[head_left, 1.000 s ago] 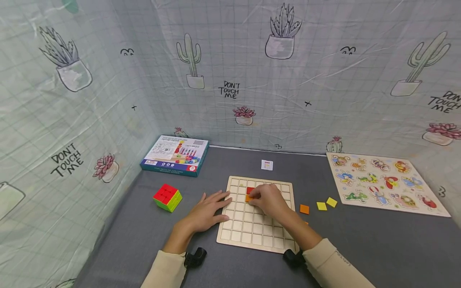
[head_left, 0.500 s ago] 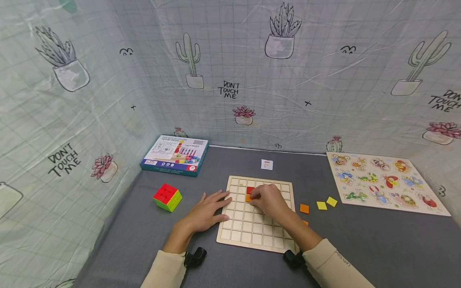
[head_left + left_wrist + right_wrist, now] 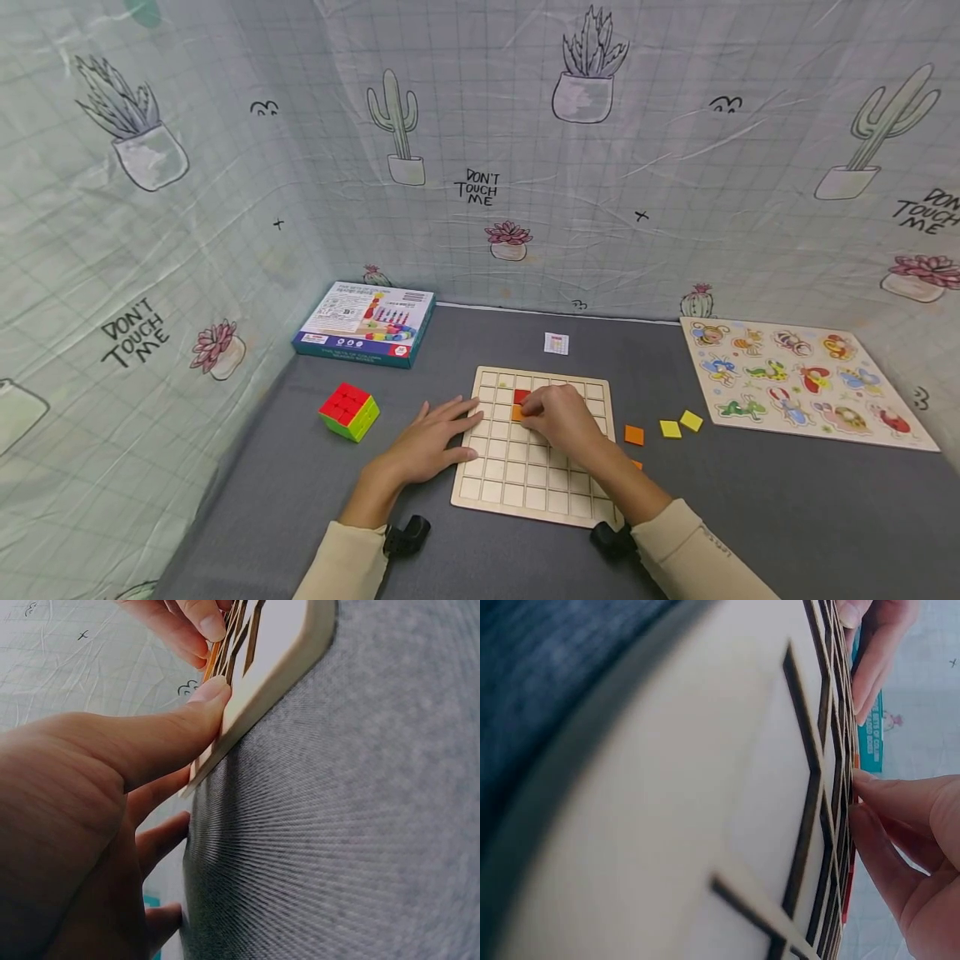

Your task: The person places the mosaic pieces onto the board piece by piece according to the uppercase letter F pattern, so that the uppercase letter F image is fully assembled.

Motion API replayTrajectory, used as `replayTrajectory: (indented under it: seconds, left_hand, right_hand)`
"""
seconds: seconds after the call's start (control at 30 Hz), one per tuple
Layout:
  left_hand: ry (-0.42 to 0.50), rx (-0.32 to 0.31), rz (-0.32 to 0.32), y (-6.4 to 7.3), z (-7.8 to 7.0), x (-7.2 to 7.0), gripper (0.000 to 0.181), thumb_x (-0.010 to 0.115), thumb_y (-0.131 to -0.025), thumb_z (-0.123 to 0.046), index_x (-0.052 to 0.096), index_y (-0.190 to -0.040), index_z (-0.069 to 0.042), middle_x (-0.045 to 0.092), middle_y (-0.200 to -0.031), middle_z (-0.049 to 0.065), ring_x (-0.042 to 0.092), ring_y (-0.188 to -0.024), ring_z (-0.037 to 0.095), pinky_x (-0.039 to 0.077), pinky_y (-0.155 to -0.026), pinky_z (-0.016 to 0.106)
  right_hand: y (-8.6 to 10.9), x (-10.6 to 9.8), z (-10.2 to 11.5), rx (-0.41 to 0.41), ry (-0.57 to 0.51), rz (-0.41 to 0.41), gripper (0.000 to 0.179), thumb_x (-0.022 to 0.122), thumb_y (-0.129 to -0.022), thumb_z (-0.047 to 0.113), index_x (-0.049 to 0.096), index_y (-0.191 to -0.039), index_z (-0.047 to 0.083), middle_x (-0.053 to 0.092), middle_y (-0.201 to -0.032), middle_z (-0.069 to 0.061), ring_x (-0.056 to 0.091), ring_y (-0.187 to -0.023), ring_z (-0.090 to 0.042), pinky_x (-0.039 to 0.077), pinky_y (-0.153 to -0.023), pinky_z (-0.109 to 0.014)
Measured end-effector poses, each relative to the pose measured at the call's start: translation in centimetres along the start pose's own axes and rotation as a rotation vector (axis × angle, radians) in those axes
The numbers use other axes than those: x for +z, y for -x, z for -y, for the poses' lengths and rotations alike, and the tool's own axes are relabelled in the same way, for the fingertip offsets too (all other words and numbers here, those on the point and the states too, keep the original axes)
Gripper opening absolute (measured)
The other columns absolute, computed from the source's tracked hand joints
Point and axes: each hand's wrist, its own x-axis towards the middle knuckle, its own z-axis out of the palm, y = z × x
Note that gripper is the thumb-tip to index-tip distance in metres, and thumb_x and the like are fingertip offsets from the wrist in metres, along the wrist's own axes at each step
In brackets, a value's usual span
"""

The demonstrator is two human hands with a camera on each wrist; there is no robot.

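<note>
The right hand (image 3: pixel 562 419) has its fingertips on an orange tile (image 3: pixel 517 412), next to a red tile (image 3: pixel 521 396) in the wooden grid board (image 3: pixel 513 496). The left hand (image 3: pixel 423 446) rests at the board's left edge. On the grey worktop (image 3: pixel 247 508) lie also a puzzle cube (image 3: pixel 349 412) and two yellow tiles (image 3: pixel 670 429).

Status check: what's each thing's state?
Left hand: spread, touching the grid board's edge
Right hand: fingers curled at the orange tile
Grid board: flat, many cells bare
Orange tile: on board, partly hidden
Red tile: on board, partly hidden
Yellow tiles: loose on table
Other orange tiles: loose, one partly hidden
Puzzle cube: top all red
Box: looks closed
Insect board: flat
</note>
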Motion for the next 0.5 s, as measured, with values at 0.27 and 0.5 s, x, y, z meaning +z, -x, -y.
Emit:
replayTrajectory:
  seconds: [0.27,0.5]
  left_hand:
    - [-0.011,-0.012,0.004,0.0,0.0,0.0,0.063,0.067,-0.098,-0.037,0.047,-0.154,-0.016,0.035,-0.168,0.004,0.024,-0.159,0.033,0.007,-0.126,0.071]
    - [-0.004,-0.003,-0.005,-0.1,0.1,0.1,0.062,0.068,-0.097,-0.035,0.048,-0.153,-0.016,0.036,-0.167,0.005,0.025,-0.159,0.033,0.008,-0.125,0.072]
  right_hand:
    - [0.2,-1.0,-0.7,-0.047,-0.010,0.075,0.018,0.083,-0.081,0.006,0.081,-0.099,0.007,0.080,-0.101,-0.005,0.073,-0.091,-0.018,0.061,-0.079,-0.033]
    - [1.4,-2.7,-2.3,-0.016,0.003,0.090,0.027,0.082,-0.085,0.013,0.080,-0.111,0.013,0.078,-0.108,-0.002,0.071,-0.099,-0.020,0.058,-0.085,-0.038]
